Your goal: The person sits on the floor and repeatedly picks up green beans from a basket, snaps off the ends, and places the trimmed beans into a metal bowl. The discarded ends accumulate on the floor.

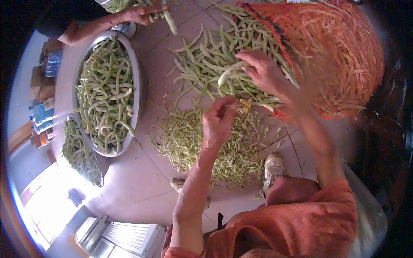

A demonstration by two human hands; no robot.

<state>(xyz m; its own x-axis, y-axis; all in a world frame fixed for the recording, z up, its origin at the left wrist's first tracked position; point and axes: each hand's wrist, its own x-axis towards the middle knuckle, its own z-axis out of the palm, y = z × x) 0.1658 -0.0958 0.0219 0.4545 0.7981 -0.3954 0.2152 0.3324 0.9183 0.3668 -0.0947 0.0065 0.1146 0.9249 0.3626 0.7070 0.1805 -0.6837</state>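
My right hand (pixel 266 72) grips a pale green bean pod (pixel 228 74) between thumb and fingers, above a loose heap of whole pods (pixel 206 53). Those pods spill from the mouth of an orange mesh sack (pixel 335 58), which is packed with more of them. Close by on the left, my left hand (pixel 217 122) is raised with its fingers curled; whether a small bit is pinched there is hidden. Beneath it, a pile of short bean trimmings (pixel 190 145) covers the floor, reaching towards my shoes (pixel 272 171).
A large oval metal basin (pixel 139 87) full of pods stands to the left. A filled bag of pods (pixel 80 151) leans beside it. At the top left, another person's hand (pixel 142 14) holds pods. Pale tiles (pixel 151 190) form the floor.
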